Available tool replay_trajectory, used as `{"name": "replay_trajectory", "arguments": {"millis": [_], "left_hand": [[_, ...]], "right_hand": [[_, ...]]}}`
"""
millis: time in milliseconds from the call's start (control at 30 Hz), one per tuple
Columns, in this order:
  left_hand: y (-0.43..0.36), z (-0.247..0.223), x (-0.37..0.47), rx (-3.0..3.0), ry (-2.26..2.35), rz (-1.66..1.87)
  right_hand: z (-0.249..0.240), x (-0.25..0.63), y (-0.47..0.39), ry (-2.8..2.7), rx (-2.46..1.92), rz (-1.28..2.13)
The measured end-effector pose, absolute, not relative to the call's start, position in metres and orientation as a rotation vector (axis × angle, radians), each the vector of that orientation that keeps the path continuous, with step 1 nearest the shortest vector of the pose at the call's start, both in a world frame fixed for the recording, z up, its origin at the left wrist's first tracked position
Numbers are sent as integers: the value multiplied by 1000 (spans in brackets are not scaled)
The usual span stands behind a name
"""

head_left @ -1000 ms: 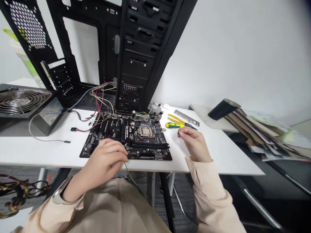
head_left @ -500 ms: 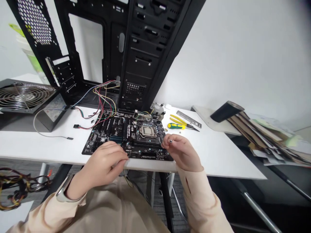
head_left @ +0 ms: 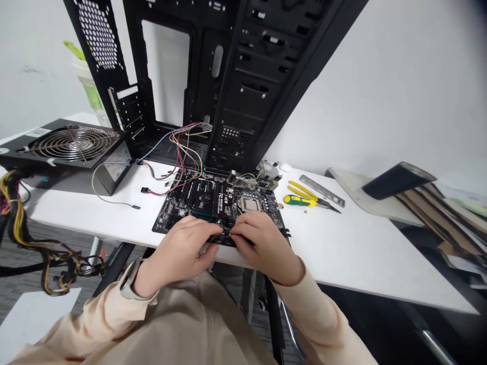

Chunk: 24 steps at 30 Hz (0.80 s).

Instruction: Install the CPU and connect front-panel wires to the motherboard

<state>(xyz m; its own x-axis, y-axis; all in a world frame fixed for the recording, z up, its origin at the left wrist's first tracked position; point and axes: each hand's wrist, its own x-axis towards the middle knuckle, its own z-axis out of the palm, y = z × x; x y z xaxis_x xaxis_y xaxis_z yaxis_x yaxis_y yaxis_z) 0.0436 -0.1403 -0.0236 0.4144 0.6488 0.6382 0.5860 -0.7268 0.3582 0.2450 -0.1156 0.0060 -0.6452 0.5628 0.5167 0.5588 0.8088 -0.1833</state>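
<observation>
My left hand (head_left: pixel 185 248) bends over the front edge of the black motherboard (head_left: pixel 167 219), thumb and curled fingers drawn together. Close beside it, my right hand (head_left: pixel 264 247) pinches with thumb and forefinger near the same edge. Whatever lies between the fingertips is too small and covered to name. A processor (head_left: pixel 251 204) sits in its socket just beyond my right knuckles. Thin coloured wires (head_left: pixel 185 152) run from the case across the board's back left part. My hands cover much of the board's front.
The open black computer case (head_left: pixel 243 109) stands behind the board. On the left is a power supply (head_left: pixel 76 147) with cables (head_left: pixel 21 228) hanging over the edge. Yellow-handled pliers (head_left: pixel 304 191), a green-yellow screwdriver (head_left: pixel 299 201) and a metal I/O plate (head_left: pixel 323 190) lie right. Folders (head_left: pixel 437 213) are stacked farther right.
My right hand, which had a small metal-ended piece at its fingertips, has moved left to meet my left hand at the board's front edge. The whole view has shifted, showing more on the left.
</observation>
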Motion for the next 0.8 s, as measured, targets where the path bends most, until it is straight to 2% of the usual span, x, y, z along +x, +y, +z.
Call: {"name": "replay_trajectory", "arguments": {"millis": [533, 800], "left_hand": [[-142, -25, 44, 2542, 1142, 1176], [-140, -24, 45, 2550, 1146, 1158]], "right_hand": [[4, 233, -116, -2588, -832, -51], [0, 234, -116, -2556, -807, 30]]}}
